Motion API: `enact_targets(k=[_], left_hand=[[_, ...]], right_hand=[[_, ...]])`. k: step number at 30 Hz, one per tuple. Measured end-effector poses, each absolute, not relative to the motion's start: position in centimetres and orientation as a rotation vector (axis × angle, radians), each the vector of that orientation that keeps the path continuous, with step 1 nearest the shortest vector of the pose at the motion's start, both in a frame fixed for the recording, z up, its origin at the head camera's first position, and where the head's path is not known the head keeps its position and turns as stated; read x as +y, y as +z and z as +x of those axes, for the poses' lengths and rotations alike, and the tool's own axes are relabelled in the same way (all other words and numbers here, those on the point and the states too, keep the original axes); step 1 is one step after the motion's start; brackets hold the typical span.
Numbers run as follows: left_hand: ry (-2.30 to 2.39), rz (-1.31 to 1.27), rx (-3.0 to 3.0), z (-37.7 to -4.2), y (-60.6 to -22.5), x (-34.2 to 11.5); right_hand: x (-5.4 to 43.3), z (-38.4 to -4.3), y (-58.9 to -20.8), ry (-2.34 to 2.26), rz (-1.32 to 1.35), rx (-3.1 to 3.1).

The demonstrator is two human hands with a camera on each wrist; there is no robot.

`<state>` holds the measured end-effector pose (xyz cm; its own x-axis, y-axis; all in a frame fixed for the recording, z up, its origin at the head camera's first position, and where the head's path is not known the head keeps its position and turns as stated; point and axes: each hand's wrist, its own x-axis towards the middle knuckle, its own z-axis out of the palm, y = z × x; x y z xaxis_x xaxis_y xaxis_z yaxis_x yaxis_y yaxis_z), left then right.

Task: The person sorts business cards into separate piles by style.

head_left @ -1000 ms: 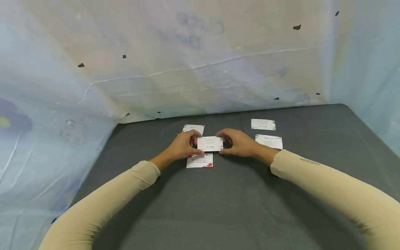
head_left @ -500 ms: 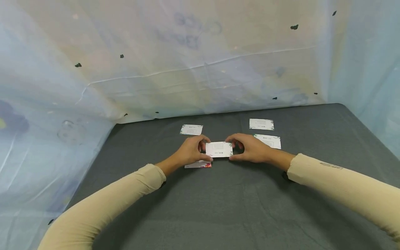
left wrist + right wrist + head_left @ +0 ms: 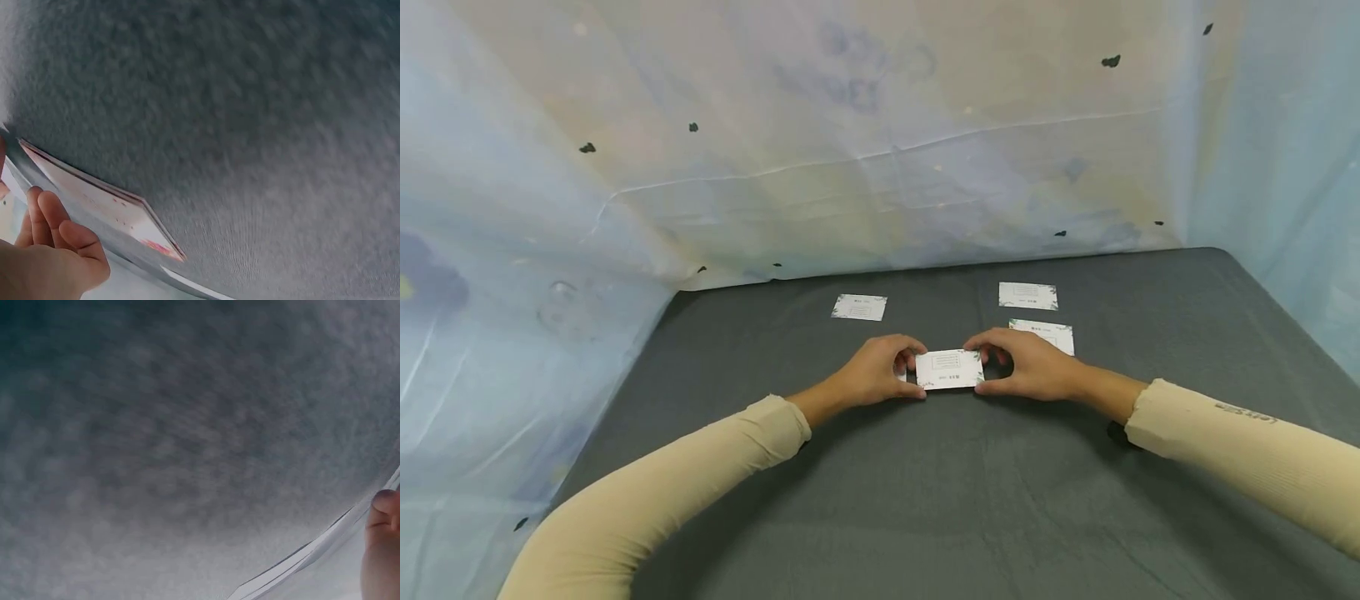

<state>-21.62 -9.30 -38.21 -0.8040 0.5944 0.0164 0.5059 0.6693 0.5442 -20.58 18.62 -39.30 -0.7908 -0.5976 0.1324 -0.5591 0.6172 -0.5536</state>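
A white business card with printed text and leafy corners is held level over the dark grey tabletop in the head view. My left hand pinches its left end between thumb and fingers. On the opposite end, my right hand pinches it the same way. The left wrist view shows a small stack of cards with pink-red flowers lying beside the left hand; in the head view that hand mostly hides it. Only part of the right hand enters the right wrist view, at its right edge.
One white card lies at the back, left of centre. Toward the back right lie a farther card and a nearer card. A pale patterned sheet hangs behind the grey-covered table.
Both hands have moved the business card to the right and toward the person, away from the flowered stack. Their pinch on it stays the same, and the cards on the table have not moved.
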Motion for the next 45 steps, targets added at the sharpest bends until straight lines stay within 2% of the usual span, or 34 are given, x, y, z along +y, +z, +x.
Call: enact_targets(k=[9, 45], left_hand=[[0.685, 1.043, 2.819, -21.6, -38.4, -8.8], [0.622, 0.982, 2.837, -21.0, -39.6, -9.6]], right_hand=[[19.6, -20.5, -39.1, -0.905, -0.976, 2.792], [18.6, -20.7, -39.6, -0.812, -0.992, 2.689]])
